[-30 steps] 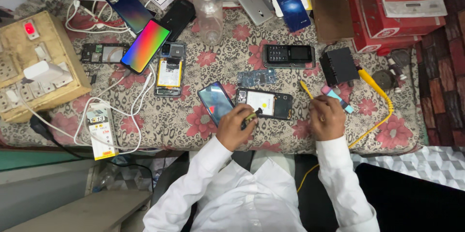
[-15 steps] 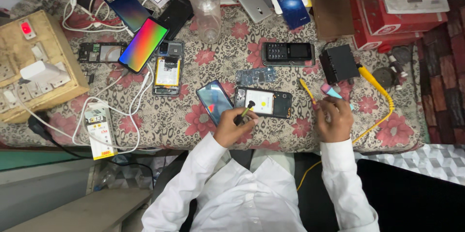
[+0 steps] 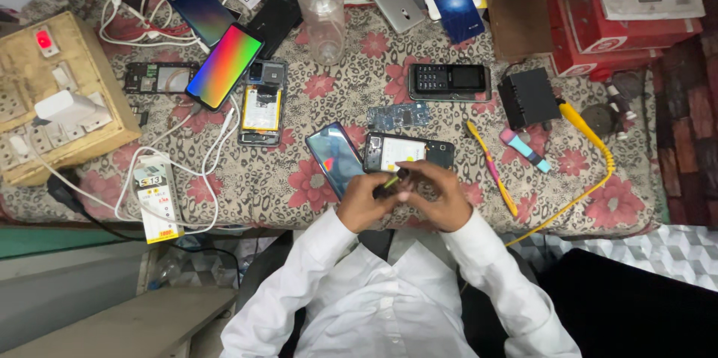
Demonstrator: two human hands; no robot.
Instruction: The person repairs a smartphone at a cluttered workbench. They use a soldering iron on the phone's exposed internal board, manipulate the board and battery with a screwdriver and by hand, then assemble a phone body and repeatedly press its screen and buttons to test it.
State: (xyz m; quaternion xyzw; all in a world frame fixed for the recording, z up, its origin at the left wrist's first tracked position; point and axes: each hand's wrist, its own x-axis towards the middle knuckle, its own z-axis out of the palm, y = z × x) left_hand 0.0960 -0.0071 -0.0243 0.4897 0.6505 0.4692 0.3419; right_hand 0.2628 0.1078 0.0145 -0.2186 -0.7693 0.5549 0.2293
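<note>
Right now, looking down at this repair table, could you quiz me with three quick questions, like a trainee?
1. True or false: both hands meet at a small yellow-tipped tool.
2. What lies directly beyond the hands? A) opened phone B) spray bottle C) switchboard
3. Fill in: the lit phone shows a ____ screen.

Key: 1 true; 2 A; 3 rainbow.
</note>
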